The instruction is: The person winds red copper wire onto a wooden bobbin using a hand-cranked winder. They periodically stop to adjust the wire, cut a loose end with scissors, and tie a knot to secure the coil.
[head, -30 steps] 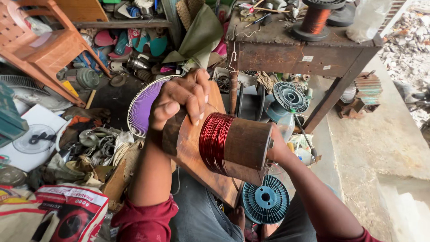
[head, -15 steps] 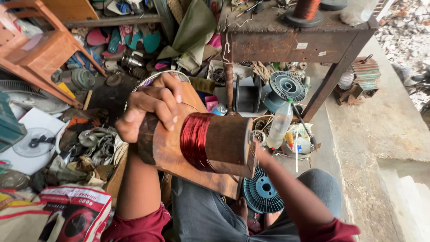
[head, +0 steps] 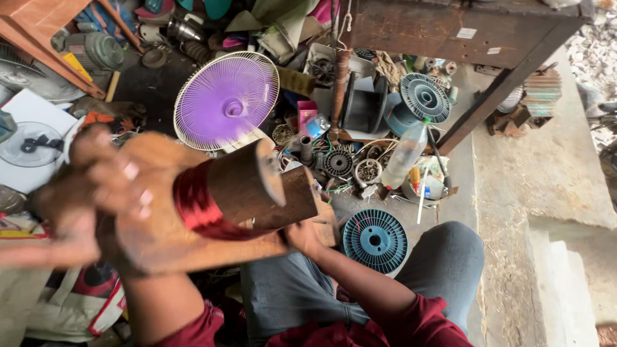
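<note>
Wooden winding former sits centre-left of frame, brown cylinder on a flat wooden board, axis tilted up toward 1 o'clock. Red enamelled copper wire coil wrapped round the cylinder's near end, band of turns, glossy.

L hand at 9 o'clock, motion-blurred, fingers curled over the top of the board/former end, touching the wood right next to the coil. Closed grip on the former as far as blur allows; can't tell if it pinches the wire itself.

R hand at approx centre, under the board's far end, mostly hidden by the wood. Fingers wrapped on the board edge, holding it from below. R forearm runs down to 5 o'clock, maroon sleeve.

Person seated, grey trousers, knee at 4 o'clock.

Around:
- blue plastic wire spool on the floor just beside R hand, at 4 o'clock of it
- purple fan w/ white guard at 12 o'clock of the former, lying flat
- second blue spool at 1 o'clock, under the dark wooden bench
- clear plastic bottle near the bench leg
- small stator cores/windings scattered between fan and bottle
- white fan parts at 9 o'clock edge, orange wooden stool at 11 o'clock
</note>
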